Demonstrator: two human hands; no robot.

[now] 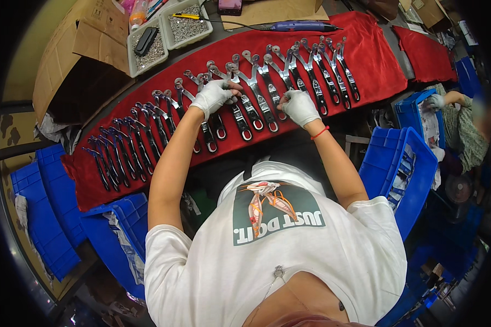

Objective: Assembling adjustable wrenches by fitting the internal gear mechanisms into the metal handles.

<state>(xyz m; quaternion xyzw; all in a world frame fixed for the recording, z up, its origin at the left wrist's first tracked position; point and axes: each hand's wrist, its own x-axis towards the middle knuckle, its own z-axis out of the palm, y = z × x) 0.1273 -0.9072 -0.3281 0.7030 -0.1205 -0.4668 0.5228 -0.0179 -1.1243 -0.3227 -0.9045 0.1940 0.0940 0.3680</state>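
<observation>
A long row of Y-shaped chrome metal parts (258,90) with dark, slotted lower ends lies across the red cloth (373,62). My left hand (211,98), in a white glove with some fingertips bare, is over the middle of the row. Its fingers are drawn together, and whatever they hold is too small to make out. To the right, my right hand (300,108), gloved the same way, is closed beside the lower end of another Y-shaped part. Thumb and fingers are curled in, hiding what is between them.
Beyond the cloth stand white trays of small metal pieces (190,30), one with a black object (146,42) on top. A purple corded tool (303,26) lies behind the row. A cardboard box (82,60) and blue crates (390,163) flank me. Another person's gloved hand (436,102) is at right.
</observation>
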